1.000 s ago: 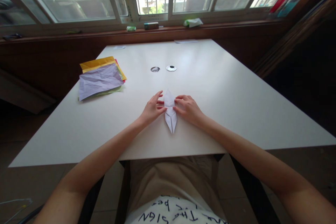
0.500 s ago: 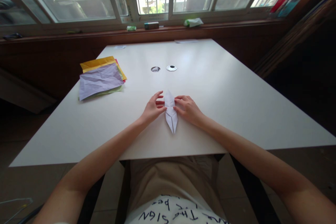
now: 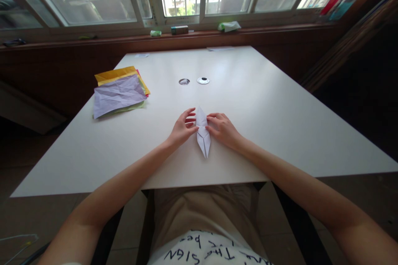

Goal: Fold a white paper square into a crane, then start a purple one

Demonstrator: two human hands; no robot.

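Note:
A white sheet of folded paper [image 3: 203, 136], narrow and pointed at both ends, lies lengthwise in front of me on the table. Its near half is split down the middle into two slim points, and a crosswise fold runs between my thumbs. My left hand [image 3: 183, 126] holds its left edge with the thumb tip, the other fingers curved and spread alongside. On the opposite edge, my right hand [image 3: 224, 129] grips the paper with thumb and fingertips. The undersides of the fingers and any layers below are hidden.
A white table [image 3: 273, 132] carries a stack of coloured paper [image 3: 120, 93] at the left. Beyond the folded paper are two round table fittings [image 3: 203, 80]. Small items, including a little box [image 3: 179, 30], sit on the window sill [image 3: 124, 38].
The left hand and the folded paper have shifted very slightly to the right. The right hand stays almost where it was.

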